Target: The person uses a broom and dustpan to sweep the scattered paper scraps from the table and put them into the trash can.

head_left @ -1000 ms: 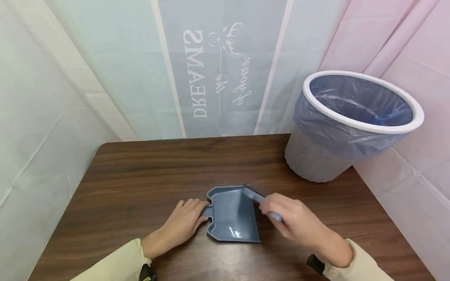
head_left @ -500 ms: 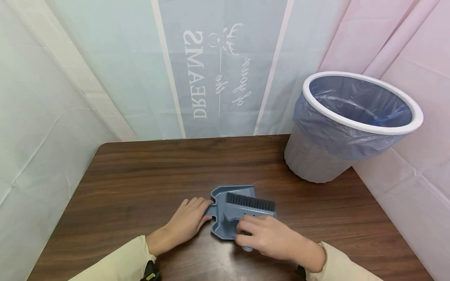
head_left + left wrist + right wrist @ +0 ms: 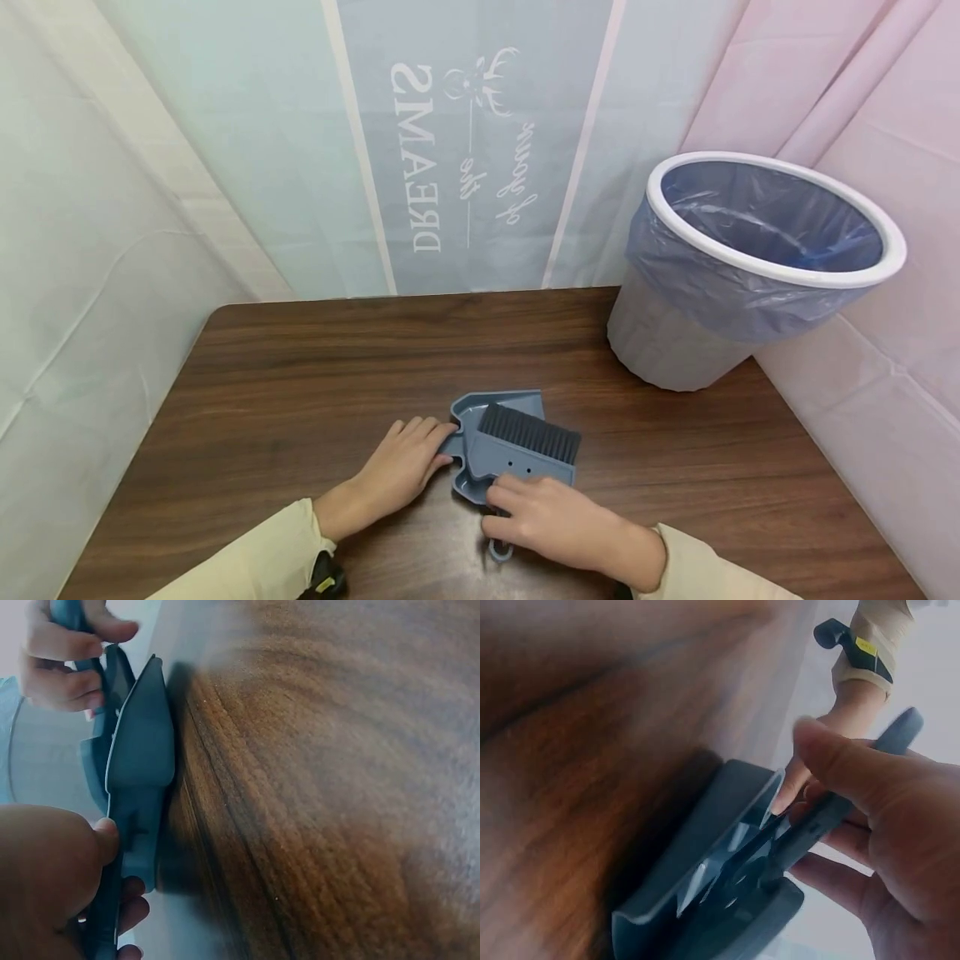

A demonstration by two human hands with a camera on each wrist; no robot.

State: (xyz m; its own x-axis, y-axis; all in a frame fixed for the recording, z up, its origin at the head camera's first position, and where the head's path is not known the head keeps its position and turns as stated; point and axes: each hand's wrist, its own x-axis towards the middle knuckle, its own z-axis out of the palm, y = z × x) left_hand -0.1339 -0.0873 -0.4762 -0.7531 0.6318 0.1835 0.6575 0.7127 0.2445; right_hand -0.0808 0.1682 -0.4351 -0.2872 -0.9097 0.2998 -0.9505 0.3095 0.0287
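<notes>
A blue-grey dustpan (image 3: 471,490) lies on the wooden table, its short handle to the left. My left hand (image 3: 401,471) grips that handle; in the left wrist view the thumb (image 3: 106,838) presses along it. Over the pan lies a matching hand brush (image 3: 536,454), flat, with its dark bristles (image 3: 529,433) pointing to the far side and overlapping the pan's open lip. My right hand (image 3: 551,521) holds the brush by its handle, whose looped end (image 3: 500,552) sticks out below the fingers. The right wrist view shows the brush handle (image 3: 810,834) crossing between thumb and fingers.
A grey bin (image 3: 671,333) with a white rim (image 3: 776,268) and a blue plastic liner (image 3: 712,292) stands at the table's back right corner. Brown wood table (image 3: 315,367) surrounds the pan. Pale printed cloth (image 3: 465,275) hangs behind and along the sides.
The brush has swung from a tilted hold at the pan's right lip to lying flat over the pan. My right hand moved left and nearer. The left hand shifted slightly right with the dustpan.
</notes>
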